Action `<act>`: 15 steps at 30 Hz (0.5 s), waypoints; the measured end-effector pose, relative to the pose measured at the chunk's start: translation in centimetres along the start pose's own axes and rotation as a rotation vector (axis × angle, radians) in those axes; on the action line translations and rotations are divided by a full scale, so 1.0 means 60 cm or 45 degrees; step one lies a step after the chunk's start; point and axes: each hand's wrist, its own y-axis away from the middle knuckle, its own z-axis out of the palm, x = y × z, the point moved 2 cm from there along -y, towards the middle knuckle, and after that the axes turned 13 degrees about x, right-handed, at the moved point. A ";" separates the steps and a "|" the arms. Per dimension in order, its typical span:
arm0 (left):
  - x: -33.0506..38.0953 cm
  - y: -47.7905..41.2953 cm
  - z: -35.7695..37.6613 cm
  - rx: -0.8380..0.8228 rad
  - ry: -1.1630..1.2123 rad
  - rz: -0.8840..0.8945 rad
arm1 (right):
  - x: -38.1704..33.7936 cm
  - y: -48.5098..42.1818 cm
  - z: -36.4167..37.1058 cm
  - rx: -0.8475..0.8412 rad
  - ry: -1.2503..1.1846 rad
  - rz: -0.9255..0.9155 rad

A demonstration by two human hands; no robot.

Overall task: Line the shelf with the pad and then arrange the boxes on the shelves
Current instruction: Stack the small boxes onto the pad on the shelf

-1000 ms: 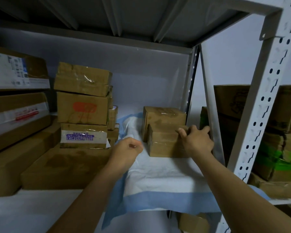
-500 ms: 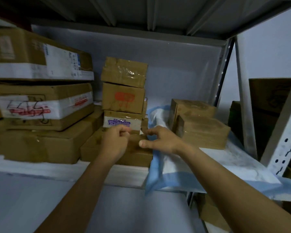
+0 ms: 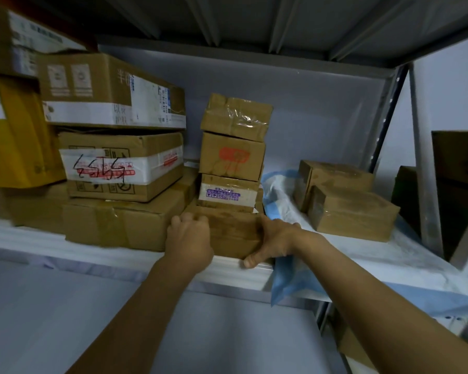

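Note:
A brown cardboard box [image 3: 234, 230] sits at the front of the white shelf [image 3: 65, 247] and carries a stack of three smaller boxes [image 3: 231, 155]. My left hand [image 3: 188, 241] grips its left front corner. On its right end is my right hand [image 3: 272, 242], thumb under the lower edge. The blue-edged white pad [image 3: 362, 263] covers the shelf's right part, its corner hanging over the front edge. Two taped boxes [image 3: 346, 201] rest on the pad.
Larger cartons [image 3: 119, 157] are piled on the shelf's left, one marked in black pen, beside a yellow box [image 3: 14, 136]. A metal upright [image 3: 423, 168] bounds the shelf on the right, with more boxes [image 3: 457, 168] behind it. A metal shelf deck hangs low overhead.
My right hand left the taped boxes on the pad and moved left. Both hands now hold the bottom box of the middle stack. The view swung left.

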 end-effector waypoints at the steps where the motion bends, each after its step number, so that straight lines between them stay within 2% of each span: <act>1: 0.004 -0.001 -0.001 -0.001 -0.051 0.032 | -0.002 0.006 -0.002 0.004 0.010 -0.009; 5: 0.009 -0.017 -0.015 -0.048 -0.213 0.167 | -0.007 0.017 -0.015 0.037 0.097 -0.042; 8: 0.003 -0.024 -0.024 -0.048 -0.210 0.236 | -0.017 0.000 -0.026 0.081 -0.023 -0.131; 12: -0.006 -0.007 -0.021 0.061 -0.155 0.290 | -0.036 -0.025 -0.026 -0.179 -0.260 -0.106; 15: -0.011 -0.003 -0.019 0.091 -0.084 0.296 | -0.044 -0.036 -0.025 -0.332 -0.185 -0.126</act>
